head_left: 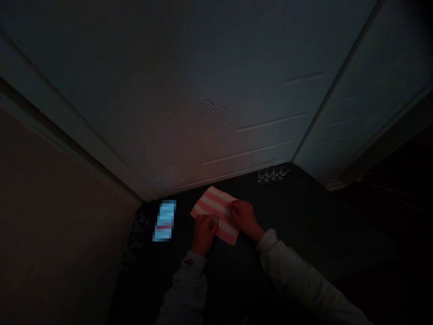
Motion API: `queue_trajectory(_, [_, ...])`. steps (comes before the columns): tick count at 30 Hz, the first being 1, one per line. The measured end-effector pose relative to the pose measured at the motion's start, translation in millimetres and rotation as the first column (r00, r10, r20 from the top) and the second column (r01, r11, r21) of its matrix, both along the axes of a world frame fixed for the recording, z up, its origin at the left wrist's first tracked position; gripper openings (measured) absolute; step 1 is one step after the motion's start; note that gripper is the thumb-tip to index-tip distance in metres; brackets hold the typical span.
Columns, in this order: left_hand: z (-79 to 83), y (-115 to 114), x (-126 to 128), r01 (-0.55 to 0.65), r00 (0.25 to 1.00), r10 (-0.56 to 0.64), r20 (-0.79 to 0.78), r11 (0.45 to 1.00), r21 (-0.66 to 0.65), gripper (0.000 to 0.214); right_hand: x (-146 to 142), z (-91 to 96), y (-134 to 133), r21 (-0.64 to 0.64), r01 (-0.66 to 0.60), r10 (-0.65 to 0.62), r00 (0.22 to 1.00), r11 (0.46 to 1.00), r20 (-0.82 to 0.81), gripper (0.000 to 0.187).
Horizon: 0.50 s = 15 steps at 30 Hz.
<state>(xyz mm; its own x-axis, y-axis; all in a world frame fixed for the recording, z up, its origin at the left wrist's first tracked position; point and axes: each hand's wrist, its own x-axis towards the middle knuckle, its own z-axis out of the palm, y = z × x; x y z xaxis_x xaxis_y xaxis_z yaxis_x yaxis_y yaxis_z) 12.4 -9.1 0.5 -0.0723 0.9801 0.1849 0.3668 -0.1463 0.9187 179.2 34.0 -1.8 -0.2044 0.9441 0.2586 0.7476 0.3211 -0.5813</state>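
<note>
A pink-and-white striped cloth [216,201] lies spread out on the dark tabletop. Over its lower left part, the fingers of my left hand [203,232] are closed around a small clear glass [216,221], which is mostly covered by them. My right hand [245,216] rests at the cloth's right side with its fingers curled onto the fabric. The dim light hides how much of the cloth those fingers grip.
Several small clear glasses [272,174] stand in rows at the back right, near the panelled white door [216,67]. More glassware [130,248] lines the left edge. A bright, blurred-out screen [164,221] lies left of the cloth on the dark table [291,207].
</note>
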Motion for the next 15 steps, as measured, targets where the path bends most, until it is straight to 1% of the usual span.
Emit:
queue_trajectory(4, [-1.8,2.7,-3.3,-0.039,0.997,0.04,-0.058,0.999,0.031,0.012,-0.3,1.2,-0.9,0.009,0.001,-0.001,1.0,1.0,-0.001,0.017])
queue_trajectory(8, [-8.1,5.0,-10.5,-0.114,0.984,0.123,-0.132,0.991,0.073,0.013,0.0,1.0,-0.9,0.014,-0.008,0.008,1.0,1.0,-0.02,0.017])
queue_trajectory(12, [-12.6,5.0,-13.3,-0.164,0.981,0.172,-0.09,0.982,0.089,0.015,0.2,0.5,-0.7,0.007,-0.009,0.009,1.0,1.0,-0.022,0.017])
queue_trajectory(15, [-13.4,4.1,-12.5,-0.156,0.986,0.16,-0.053,0.985,0.077,0.018,0.2,0.3,-0.8,0.011,-0.004,0.005,1.0,1.0,-0.024,0.016])
